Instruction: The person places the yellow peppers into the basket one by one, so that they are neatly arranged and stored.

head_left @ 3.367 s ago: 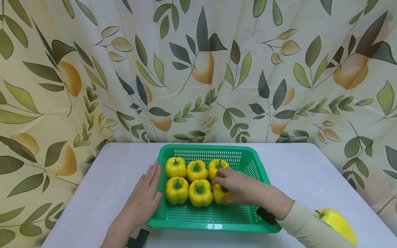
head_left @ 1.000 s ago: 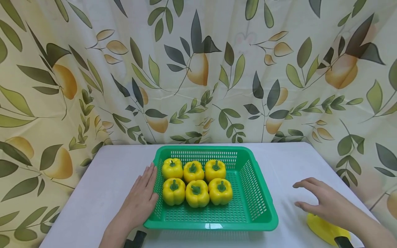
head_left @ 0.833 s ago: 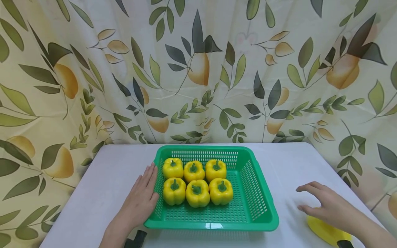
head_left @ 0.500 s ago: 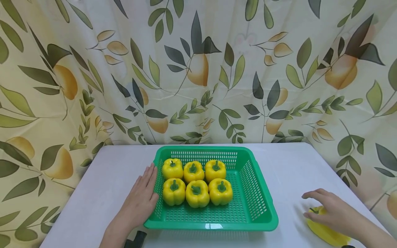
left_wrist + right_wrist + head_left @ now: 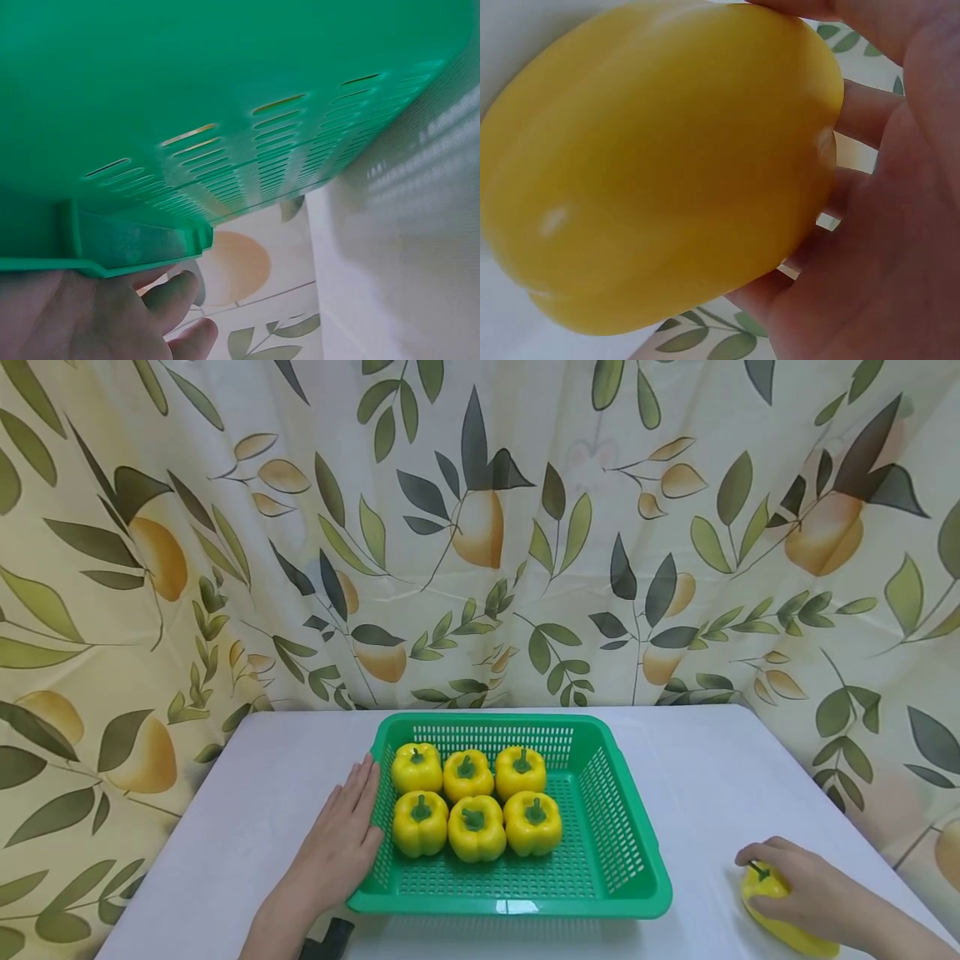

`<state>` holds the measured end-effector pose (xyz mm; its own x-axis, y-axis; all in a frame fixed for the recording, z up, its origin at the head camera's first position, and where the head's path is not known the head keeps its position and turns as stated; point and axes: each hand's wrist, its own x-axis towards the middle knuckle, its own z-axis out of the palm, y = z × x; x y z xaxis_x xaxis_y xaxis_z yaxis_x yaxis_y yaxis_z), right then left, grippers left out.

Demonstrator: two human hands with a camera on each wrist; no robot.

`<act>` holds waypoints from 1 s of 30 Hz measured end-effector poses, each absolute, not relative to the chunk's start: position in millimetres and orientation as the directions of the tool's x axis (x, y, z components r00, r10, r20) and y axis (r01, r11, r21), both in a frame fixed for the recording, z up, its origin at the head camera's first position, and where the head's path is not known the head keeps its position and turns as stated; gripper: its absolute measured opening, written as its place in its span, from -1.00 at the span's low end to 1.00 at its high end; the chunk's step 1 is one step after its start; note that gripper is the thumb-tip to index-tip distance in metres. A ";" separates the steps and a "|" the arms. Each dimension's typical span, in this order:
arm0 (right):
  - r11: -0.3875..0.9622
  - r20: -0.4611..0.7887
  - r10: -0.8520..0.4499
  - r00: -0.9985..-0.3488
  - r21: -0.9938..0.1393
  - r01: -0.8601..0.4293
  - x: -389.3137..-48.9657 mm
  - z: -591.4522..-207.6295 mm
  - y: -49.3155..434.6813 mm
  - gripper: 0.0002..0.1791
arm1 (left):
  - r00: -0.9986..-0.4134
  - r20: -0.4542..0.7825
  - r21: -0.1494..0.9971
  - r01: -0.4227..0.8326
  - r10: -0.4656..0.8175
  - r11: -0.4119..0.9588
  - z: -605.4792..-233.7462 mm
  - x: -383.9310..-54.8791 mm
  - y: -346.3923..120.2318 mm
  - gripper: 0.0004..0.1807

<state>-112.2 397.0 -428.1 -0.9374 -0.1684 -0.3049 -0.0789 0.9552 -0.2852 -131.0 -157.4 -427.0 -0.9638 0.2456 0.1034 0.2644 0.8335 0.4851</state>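
A green plastic basket point(image 5: 615, 906) with slotted walls stands on the table, and several yellow bell peppers point(image 5: 477, 835) sit inside it in two rows of three, green stems up. My left hand point(image 5: 337, 839) lies with straight fingers along the basket's left rim; the left wrist view shows the fingers under the rim's edge. Right of the basket, another yellow bell pepper point(image 5: 652, 165) lies on its side on the table, its stem pointing away. My right hand point(image 5: 813, 889) holds this pepper from above, thumb on one side and fingers curled round the other, hiding part of it.
White cloth covers the table point(image 5: 697, 777), with its right edge just beyond my right hand. A leaf-and-fruit patterned curtain point(image 5: 480, 568) hangs behind the table. Inside the basket, bare mesh floor shows to the right of the peppers and in front of them.
My right hand has left the peppers in the basket, moved right, and come down onto the loose pepper, its fingers curling round it. My left hand stays at the basket rim.
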 end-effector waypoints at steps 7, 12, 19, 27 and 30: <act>0.962 -0.262 -0.150 -0.953 -0.261 -0.080 -117.8 -421.9 392.4 -0.56 | -0.963 0.106 0.483 0.267 0.247 0.834 -427.4 -131.0 -157.6 -0.25; 0.961 -0.220 -0.138 -0.966 -0.267 -0.076 -122.2 -419.5 389.8 -0.53 | -0.964 0.101 0.482 0.264 0.246 0.836 -427.8 -130.5 -157.5 -0.25; 0.959 -0.066 -0.169 -0.983 -0.243 -0.149 -119.0 -416.9 387.8 -0.52 | -0.964 0.111 0.484 0.266 0.243 0.834 -427.7 -130.5 -157.0 -0.25; 0.941 0.060 -0.203 -0.977 -0.265 -0.211 -116.8 -412.8 380.8 -0.62 | -0.964 0.106 0.492 0.264 0.243 0.830 -426.8 -130.1 -156.7 -0.25; 0.941 0.089 -0.208 -0.974 -0.255 -0.224 -116.5 -411.4 379.0 -0.58 | -0.964 0.109 0.492 0.264 0.242 0.830 -427.3 -130.4 -156.7 -0.25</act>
